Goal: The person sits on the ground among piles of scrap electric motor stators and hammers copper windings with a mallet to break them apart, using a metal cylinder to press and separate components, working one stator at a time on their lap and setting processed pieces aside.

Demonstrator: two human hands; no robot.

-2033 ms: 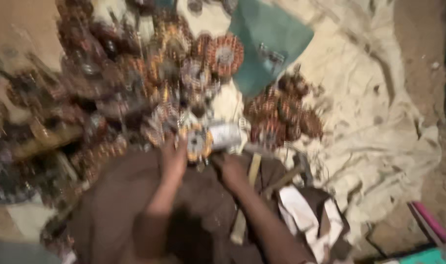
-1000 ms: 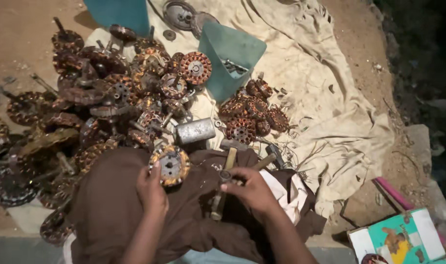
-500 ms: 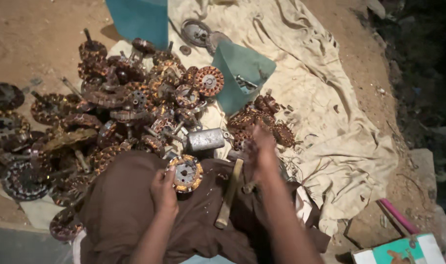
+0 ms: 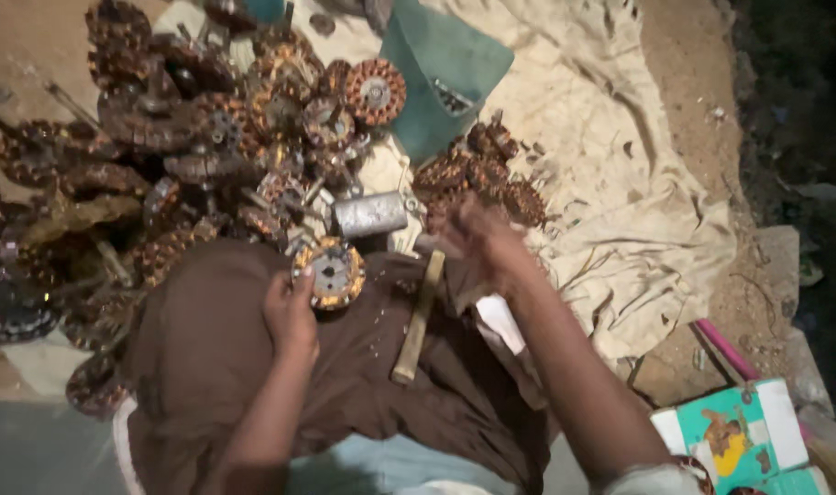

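The left hand [image 4: 290, 316] is held at about seven o'clock of centre, fingers curled and closed, thumb side turned toward one o'clock. Its forearm is run down toward six o'clock, bent at the wrist. The right hand [image 4: 482, 240] is stretched out toward twelve o'clock, blurred, so its fingers cannot be read. The right forearm is laid long, from five o'clock up to centre.

Both forearms bare, no sleeves showing; hands [image 4: 290, 316] ungloved, no rings or watch seen. Loose dark-brown garment [image 4: 207, 367] over lap, creased. Pale light-blue cloth [image 4: 381, 467] beneath, near bottom edge.
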